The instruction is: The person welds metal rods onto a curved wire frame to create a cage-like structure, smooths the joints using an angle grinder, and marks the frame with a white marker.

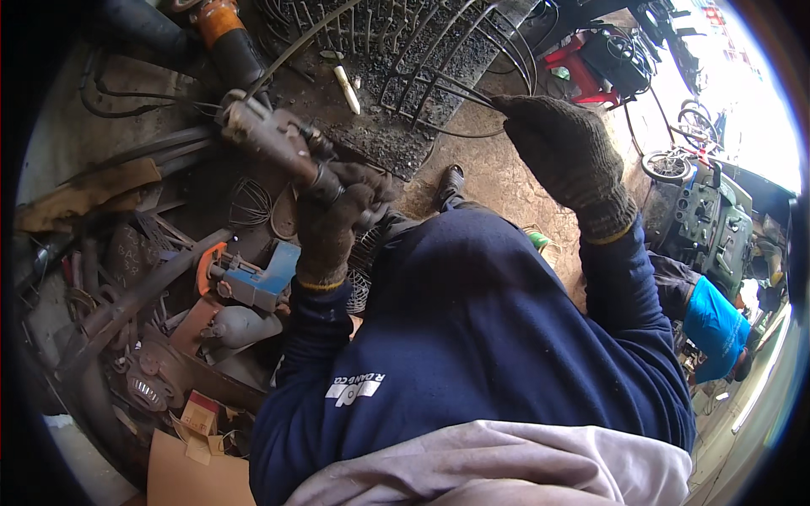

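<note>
Both of my hands wear dark, dirty knitted work gloves with yellow cuffs. My left hand [342,207] is wrapped round a brown, grimy cylindrical metal tool [270,139] with a side fitting; its exact kind is unclear. A thin bent rod or hose runs up and right from the tool's far end. My right hand [565,152] is closed, its fingertips at the end of a dark curved rod on a metal rod frame [430,76]. Several bent rods make up this frame, which lies on the grit-covered work table [405,152]. A white stick [346,90], perhaps chalk, lies left of the frame.
An orange and black power tool [228,42] stands at the upper left. A blue machine part [266,278], pipes and scrap crowd the left floor. At right are a red stool [582,76], a green machine [717,223], a motorbike [671,164] and a bending person in blue [715,329].
</note>
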`<state>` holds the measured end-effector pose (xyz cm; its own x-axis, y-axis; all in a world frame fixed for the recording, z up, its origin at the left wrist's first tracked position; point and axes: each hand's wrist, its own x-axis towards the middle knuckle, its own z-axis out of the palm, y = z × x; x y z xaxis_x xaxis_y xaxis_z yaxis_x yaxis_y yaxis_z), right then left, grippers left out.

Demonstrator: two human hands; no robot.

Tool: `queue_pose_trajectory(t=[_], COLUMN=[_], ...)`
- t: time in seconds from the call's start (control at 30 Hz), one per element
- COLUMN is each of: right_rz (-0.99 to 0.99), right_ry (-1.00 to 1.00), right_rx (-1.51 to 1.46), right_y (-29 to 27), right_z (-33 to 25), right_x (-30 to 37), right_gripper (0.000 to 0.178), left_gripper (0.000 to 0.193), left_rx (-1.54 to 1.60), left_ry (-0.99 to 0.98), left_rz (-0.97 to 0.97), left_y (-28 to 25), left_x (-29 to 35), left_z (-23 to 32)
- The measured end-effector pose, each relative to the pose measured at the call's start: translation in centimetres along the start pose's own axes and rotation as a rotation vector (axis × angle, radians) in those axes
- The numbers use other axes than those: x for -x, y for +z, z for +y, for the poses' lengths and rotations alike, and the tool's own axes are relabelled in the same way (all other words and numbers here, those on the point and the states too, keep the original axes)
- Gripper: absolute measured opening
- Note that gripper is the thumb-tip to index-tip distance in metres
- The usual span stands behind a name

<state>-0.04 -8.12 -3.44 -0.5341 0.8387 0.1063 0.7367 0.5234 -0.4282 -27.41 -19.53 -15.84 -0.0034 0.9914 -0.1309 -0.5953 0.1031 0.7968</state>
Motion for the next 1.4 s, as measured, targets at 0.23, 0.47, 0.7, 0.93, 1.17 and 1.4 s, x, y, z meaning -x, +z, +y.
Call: queue_pose_trajectory(t=[0.23,0.47,0.7,0.93,1.17,1.4], right_rz=[-0.013,-0.008,-0.040,-0.040,-0.053,-0.076], right_ry=[-0.012,0.015,0.033,0.061,0.051,0.088], right_rx=[0.053,-0.008,-0.026,-0.068,-0.050,-0.112], right_y=[-0.3,-0.2,0.1,0.1,0.0,0.0], right_z=[-0.2,-0.5,0.1,-0.3,-0.2,0.0], right_x=[-0.2,-0.2,0.1,0.1,0.0,0.1], right_gripper=[0.024,0.022,0.026,0.028,0.029,0.030], left_gripper=[0.025,0.026,0.029,0.031,0.020,0.022], left_rx=[0.061,-0.135,-0.230,-0.351,-0.527,-0.470], left_ry=[0.082,0.014,-0.065,0.026,0.006,-0.104], left_rz=[0.149,0.353,0.343,0.299,0.235,0.224], left_y=[-1.9,-1.9,-4.2,-4.3,-5.2,-4.7], left_x=[3.3,4.6,5.4,5.6,5.2,4.7], left_z=[-1.0,-0.5,-2.1,-3.0,-4.1,-4.0])
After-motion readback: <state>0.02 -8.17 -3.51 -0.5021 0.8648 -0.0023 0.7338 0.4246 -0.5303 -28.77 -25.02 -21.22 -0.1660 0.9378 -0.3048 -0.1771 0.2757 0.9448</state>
